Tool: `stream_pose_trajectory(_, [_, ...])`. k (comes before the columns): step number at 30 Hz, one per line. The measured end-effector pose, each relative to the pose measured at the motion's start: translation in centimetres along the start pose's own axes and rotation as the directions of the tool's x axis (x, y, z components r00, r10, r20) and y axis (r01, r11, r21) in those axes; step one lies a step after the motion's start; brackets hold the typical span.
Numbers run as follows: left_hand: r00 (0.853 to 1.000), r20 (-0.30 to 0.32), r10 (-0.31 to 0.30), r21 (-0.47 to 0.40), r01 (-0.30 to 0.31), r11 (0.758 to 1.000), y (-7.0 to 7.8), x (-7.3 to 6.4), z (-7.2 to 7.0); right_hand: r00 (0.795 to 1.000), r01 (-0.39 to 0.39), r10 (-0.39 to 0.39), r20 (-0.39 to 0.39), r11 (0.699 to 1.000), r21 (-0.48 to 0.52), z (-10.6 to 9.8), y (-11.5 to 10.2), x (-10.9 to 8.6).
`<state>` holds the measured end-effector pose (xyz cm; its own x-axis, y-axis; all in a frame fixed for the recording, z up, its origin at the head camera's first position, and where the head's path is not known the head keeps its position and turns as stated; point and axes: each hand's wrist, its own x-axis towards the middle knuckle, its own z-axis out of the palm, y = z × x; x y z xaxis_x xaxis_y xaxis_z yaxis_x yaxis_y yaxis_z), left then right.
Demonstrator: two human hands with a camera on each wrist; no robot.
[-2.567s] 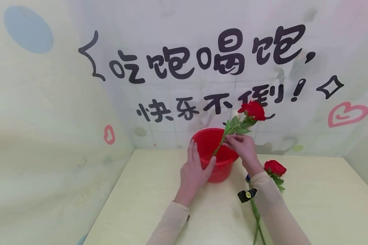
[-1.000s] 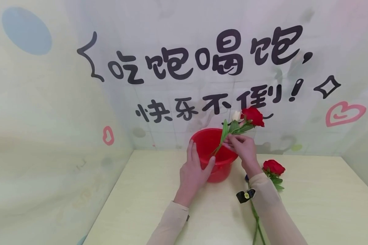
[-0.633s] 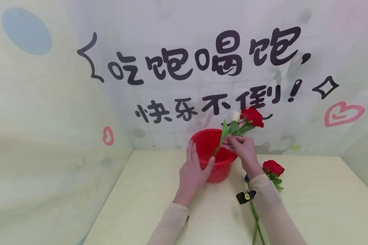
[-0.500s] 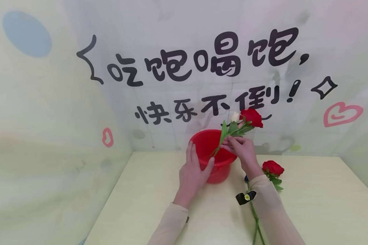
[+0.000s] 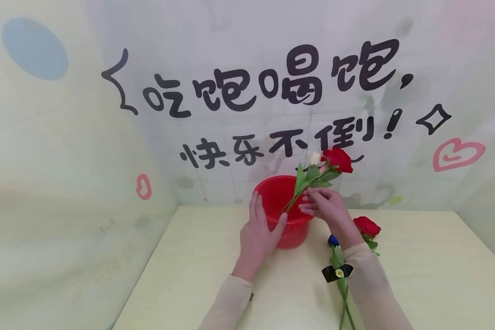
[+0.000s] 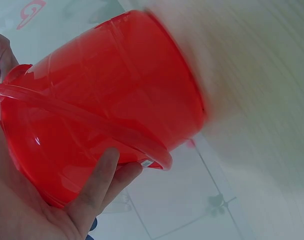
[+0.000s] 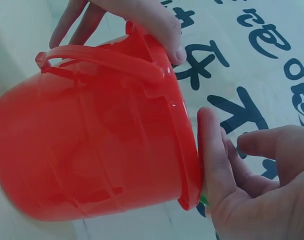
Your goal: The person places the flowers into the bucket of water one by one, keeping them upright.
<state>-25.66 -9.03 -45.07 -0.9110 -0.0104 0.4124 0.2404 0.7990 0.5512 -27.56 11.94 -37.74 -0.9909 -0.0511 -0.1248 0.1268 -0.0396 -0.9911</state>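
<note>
In the head view a red plastic bucket stands upright on the table. My left hand holds its left side, fingers along the outer wall and thumb at the near rim; the left wrist view shows fingers beside the bucket's handle. A red rose and a white flower lean over the right rim, their stems running down into the bucket. Close by these stems is my right hand, its fingers loosely bent and thumb apart. Nothing sits between the fingers in the right wrist view.
Right of the bucket, another red rose and a blue flower lie on the pale table, partly behind the right sleeve. A printed wall rises behind the table, with a curtain-like side at left.
The red rose was lowered against the right rim, and the white flower came into sight beside it. My right fingers then loosened from the stem and drew slightly back. The left hand stays on the bucket.
</note>
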Motion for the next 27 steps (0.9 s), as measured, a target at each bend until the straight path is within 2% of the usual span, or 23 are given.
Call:
stream_pose_trajectory(10, [1.0,-0.007,-0.003,0.026,0.003,1.0,-0.2,0.3,-0.4,0.999,0.015,-0.016,-0.051,1.0,-0.012,-0.7,0.1,-1.7])
stream_pose_trajectory(21, [1.0,-0.001,-0.002,0.056,0.002,0.998,-0.5,0.3,-0.3,0.993,-0.049,0.047,-0.111,0.999,-0.021,-2.0,3.8,-3.6])
stream_pose_trajectory(27, [1.0,0.007,0.001,0.034,-0.001,0.999,-0.3,0.1,0.3,0.99,-0.101,0.098,-0.1,0.995,-0.027,-3.5,6.4,-5.1])
